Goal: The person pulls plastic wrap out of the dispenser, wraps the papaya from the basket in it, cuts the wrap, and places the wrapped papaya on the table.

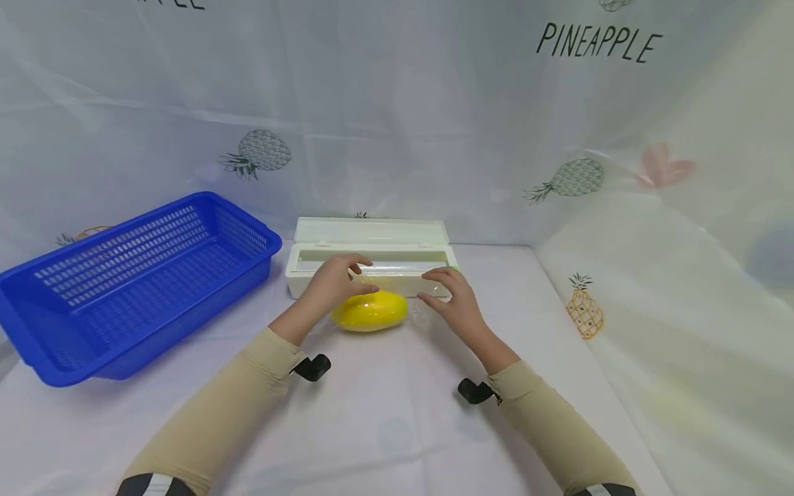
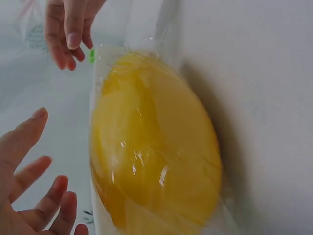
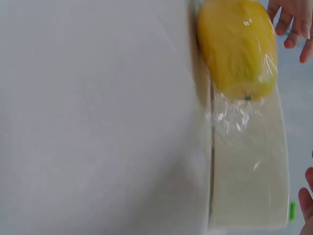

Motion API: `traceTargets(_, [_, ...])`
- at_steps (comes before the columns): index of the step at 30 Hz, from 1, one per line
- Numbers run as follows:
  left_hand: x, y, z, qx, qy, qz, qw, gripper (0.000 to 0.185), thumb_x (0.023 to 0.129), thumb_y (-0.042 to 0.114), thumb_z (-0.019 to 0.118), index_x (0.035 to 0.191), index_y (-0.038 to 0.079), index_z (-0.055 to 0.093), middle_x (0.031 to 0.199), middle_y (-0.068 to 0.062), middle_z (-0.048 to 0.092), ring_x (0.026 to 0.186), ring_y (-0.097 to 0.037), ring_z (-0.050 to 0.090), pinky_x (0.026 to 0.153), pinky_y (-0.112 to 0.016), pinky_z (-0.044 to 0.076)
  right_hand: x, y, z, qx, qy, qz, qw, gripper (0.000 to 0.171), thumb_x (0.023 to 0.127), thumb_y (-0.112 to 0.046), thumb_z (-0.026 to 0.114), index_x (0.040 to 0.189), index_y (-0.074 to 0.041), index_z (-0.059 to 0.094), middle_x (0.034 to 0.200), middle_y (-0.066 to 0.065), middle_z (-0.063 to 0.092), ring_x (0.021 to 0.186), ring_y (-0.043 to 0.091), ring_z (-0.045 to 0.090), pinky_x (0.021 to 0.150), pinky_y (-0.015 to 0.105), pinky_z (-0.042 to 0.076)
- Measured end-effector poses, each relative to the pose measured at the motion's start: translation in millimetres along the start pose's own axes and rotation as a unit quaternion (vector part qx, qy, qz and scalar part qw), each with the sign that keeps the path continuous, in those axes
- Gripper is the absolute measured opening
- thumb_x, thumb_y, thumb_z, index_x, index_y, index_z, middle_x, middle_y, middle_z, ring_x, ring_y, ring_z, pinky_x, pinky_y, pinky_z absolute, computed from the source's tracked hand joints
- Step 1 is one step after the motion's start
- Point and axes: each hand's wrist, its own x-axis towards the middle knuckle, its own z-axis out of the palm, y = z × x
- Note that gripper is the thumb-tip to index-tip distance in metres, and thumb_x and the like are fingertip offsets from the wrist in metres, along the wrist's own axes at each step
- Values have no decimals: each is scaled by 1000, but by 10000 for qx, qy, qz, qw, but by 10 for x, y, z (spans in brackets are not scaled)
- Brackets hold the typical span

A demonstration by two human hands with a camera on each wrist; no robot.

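white table (image 1: 384, 427), one blue basket (image 1: 130, 282), one film box (image 1: 372, 258), one wrapped yellow fruit (image 1: 370, 311), left hand (image 1: 338, 279) and right hand (image 1: 455, 303) fingers seemingly pinching film

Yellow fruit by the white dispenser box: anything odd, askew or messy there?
Mostly tidy. The yellow fruit is covered in cling film, but the film bunches in a crumpled wad at one end instead of lying smooth. The dispenser box stands open, lid up. Left hand and right hand hover open nearby. No spills or damage visible.

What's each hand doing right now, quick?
Left hand: open, fingers spread beside the wrapped yellow fruit, holding nothing.
Right hand: open, fingers relaxed by the cling film, holding nothing.
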Motion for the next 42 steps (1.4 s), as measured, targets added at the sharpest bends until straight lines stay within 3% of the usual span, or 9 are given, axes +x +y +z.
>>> traceTargets(6, [223, 188, 33, 161, -339, 236, 9990, 54, 83, 31, 79, 131, 13, 60, 121, -12, 61, 102, -28, 57, 88, -41, 49, 50, 165, -77, 568, 631, 734, 9937, 46, 79, -10, 82, 120, -3, 63, 119, 12, 48, 113, 36, 45, 100, 53, 37])
traceTargets(8, [310, 242, 53, 196, -467, 330, 9982, 54, 84, 30, 78, 131, 13, 59, 122, -12, 61, 104, -27, 56, 90, -40, 48, 84, 213, -83, 641, 692, 976, 9907, 50, 79, -12, 83, 123, -2, 60, 121, 13, 44, 112, 37, 44, 99, 51, 36])
traceTargets(14, [554, 369, 146, 271, -671, 669, 9951, 52, 86, 29, 76, 132, 12, 59, 120, -12, 61, 105, -26, 57, 90, -40, 49, 183, 352, -24, 901, 562, 1711, 9795, 61, 80, -17, 82, 131, -5, 52, 129, 15, 36, 112, 30, 39, 95, 44, 37])
traceTargets(19, [722, 468, 264, 502, -842, 900, 9911, 49, 87, 27, 76, 131, 13, 60, 118, -11, 63, 103, -25, 57, 89, -39, 48, 215, 481, 47, 1293, 348, 2103, 9684, 71, 81, -17, 81, 142, -10, 44, 141, 14, 28, 122, 32, 36, 99, 44, 41])
traceTargets(23, [867, 591, 385, 781, -976, 1196, 9849, 46, 87, 25, 76, 129, 13, 63, 117, -10, 64, 102, -24, 57, 88, -38, 48, 215, 602, 33, 1877, 180, 2273, 9554, 73, 84, -14, 78, 148, -19, 41, 152, 9, 27, 131, 33, 39, 98, 41, 45])
traceTargets(28, [1024, 765, 586, 1312, -1128, 1499, 9734, 40, 87, 27, 76, 125, 19, 66, 113, -3, 66, 101, -19, 59, 86, -34, 49, 189, 721, -39, 2589, 103, 2362, 9365, 69, 87, -4, 73, 147, -17, 43, 152, 9, 36, 128, 31, 48, 90, 28, 48])
traceTargets(35, [1175, 908, 790, 1633, -1169, 1792, 9631, 29, 88, 27, 74, 117, 23, 70, 107, 4, 66, 99, -15, 59, 83, -32, 49, 195, 861, -48, 2852, 82, 2420, 9274, 66, 88, -1, 71, 146, -13, 42, 149, 14, 39, 126, 30, 49, 83, 18, 47])
traceTargets(42, [1250, 965, 819, 2155, -1252, 1991, 9478, 31, 87, 29, 74, 118, 27, 70, 105, 8, 65, 99, -14, 56, 83, -34, 47, 231, 893, -38, 3074, 147, 2413, 9204, 62, 87, 4, 69, 142, -10, 44, 148, 12, 42, 125, 30, 50, 83, 19, 48])
